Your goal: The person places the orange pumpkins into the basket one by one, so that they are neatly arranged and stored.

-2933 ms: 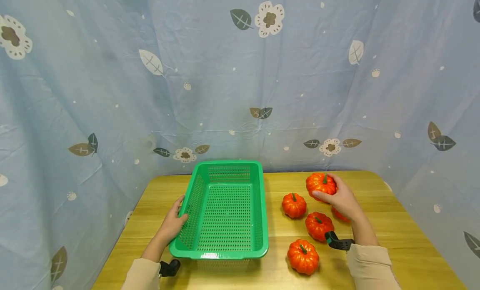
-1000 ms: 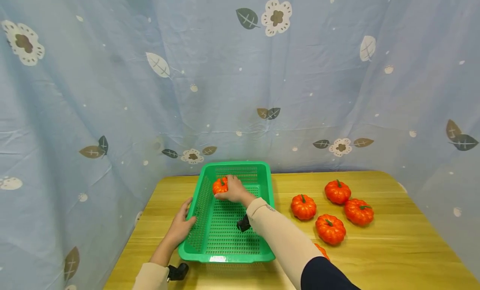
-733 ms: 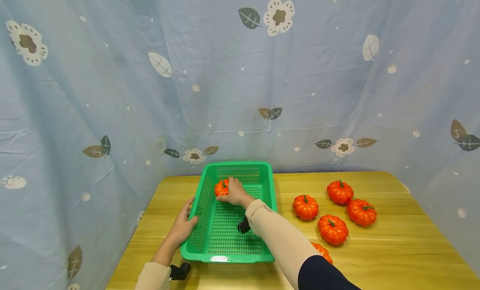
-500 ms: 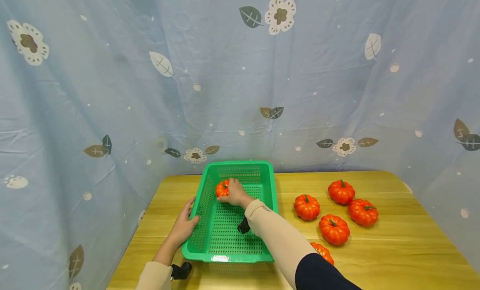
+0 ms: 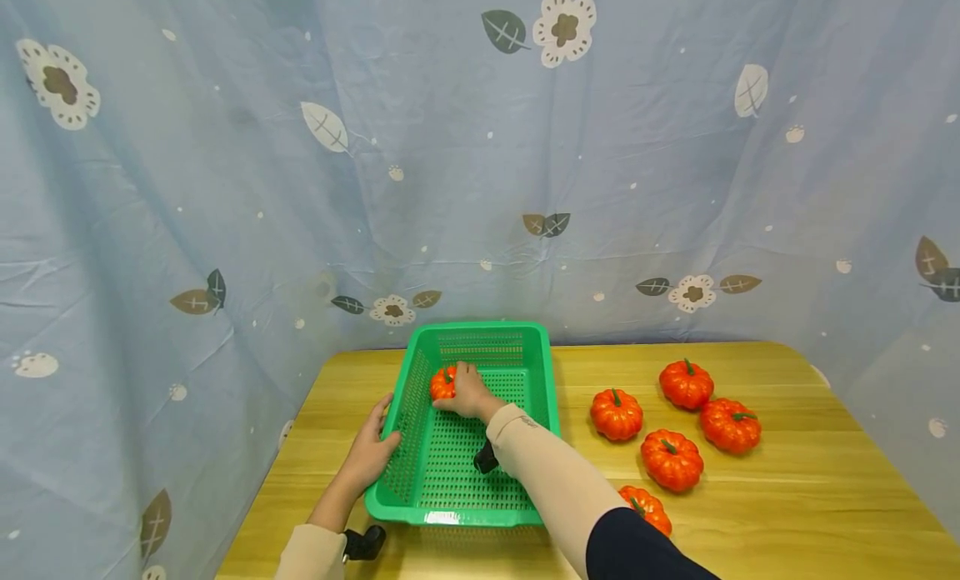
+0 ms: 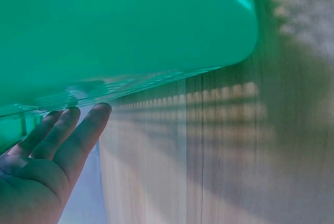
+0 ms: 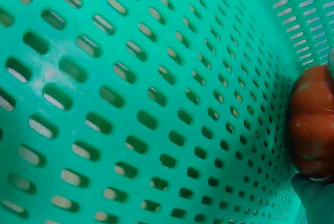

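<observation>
A green perforated plastic basket (image 5: pixel 480 517) stands on the wooden table. My left hand (image 5: pixel 367 451) holds its left side, thumb over the rim and fingers along the outside; the left wrist view shows those fingers (image 6: pixel 78 135) against the outer wall. Inside the basket, toward its far left, my right hand (image 5: pixel 468 392) grips a small orange pumpkin (image 5: pixel 442 384) with a green stem. The right wrist view has this pumpkin (image 7: pixel 313 125) between the fingers at the right edge, close to the slotted basket floor (image 7: pixel 156 98). My hand covers the pumpkin's right side.
Several more pumpkins (image 5: pixel 617 413) lie on the table (image 5: pixel 810 497) right of the basket. The nearest pumpkin (image 5: pixel 645 509) is partly hidden by my right sleeve (image 5: pixel 558 484). A patterned blue curtain (image 5: pixel 465 147) hangs behind the table.
My right hand has carried the pumpkin left from the group into the basket, then slightly lower. The left hand has kept its hold on the basket's side. The head view has shifted a little.
</observation>
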A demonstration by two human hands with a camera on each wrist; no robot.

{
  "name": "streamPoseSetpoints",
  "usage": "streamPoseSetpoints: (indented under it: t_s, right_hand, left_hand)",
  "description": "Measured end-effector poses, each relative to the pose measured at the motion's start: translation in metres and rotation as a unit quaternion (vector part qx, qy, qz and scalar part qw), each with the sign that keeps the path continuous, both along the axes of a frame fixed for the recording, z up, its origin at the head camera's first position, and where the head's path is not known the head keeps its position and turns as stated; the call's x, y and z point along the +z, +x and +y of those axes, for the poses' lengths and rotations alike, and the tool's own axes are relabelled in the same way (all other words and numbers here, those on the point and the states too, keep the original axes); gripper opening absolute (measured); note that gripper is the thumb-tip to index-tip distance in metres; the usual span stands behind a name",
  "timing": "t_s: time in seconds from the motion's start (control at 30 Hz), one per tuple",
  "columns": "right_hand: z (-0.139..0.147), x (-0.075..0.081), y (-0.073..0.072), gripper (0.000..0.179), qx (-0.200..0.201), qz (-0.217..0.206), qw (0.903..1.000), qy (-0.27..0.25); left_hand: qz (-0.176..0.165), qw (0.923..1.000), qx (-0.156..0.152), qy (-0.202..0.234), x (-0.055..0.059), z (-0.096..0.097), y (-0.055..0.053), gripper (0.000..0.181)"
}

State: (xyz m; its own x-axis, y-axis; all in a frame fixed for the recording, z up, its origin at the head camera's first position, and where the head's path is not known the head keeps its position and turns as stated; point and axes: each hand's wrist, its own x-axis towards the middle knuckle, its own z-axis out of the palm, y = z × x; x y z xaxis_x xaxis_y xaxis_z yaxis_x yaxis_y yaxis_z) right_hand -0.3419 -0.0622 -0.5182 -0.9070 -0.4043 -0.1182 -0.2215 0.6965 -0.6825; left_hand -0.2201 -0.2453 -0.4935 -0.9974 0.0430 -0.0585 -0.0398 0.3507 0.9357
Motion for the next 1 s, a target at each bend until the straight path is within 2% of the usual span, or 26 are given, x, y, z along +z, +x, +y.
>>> streamPoseSetpoints:
  t_s: [0.27, 0.63, 0.8, 1.0]
  right_hand:
    - [0.0, 0.003, 0.005, 0.091, -0.005, -0.005, 1.0, -0.004]
    - [-0.001, 0.001, 0.001, 0.102, -0.007, -0.015, 0.9998, -0.01]
    - [0.001, 0.008, 0.0, 0.101, 0.006, 0.001, 0.9998, -0.02]
    - [0.008, 0.025, -0.004, 0.098, 0.018, 0.026, 0.999, -0.031]
  left_hand:
    - [0.009, 0.9999, -0.003, -0.008, 0.001, 0.001, 0.001, 0.068]
    - [0.007, 0.9999, 0.0, -0.015, -0.002, -0.001, 0.0, 0.068]
    - [0.005, 0.9999, 0.001, -0.011, -0.005, -0.003, -0.002, 0.069]
    - [0.004, 0.9998, 0.0, -0.019, -0.003, -0.003, -0.001, 0.068]
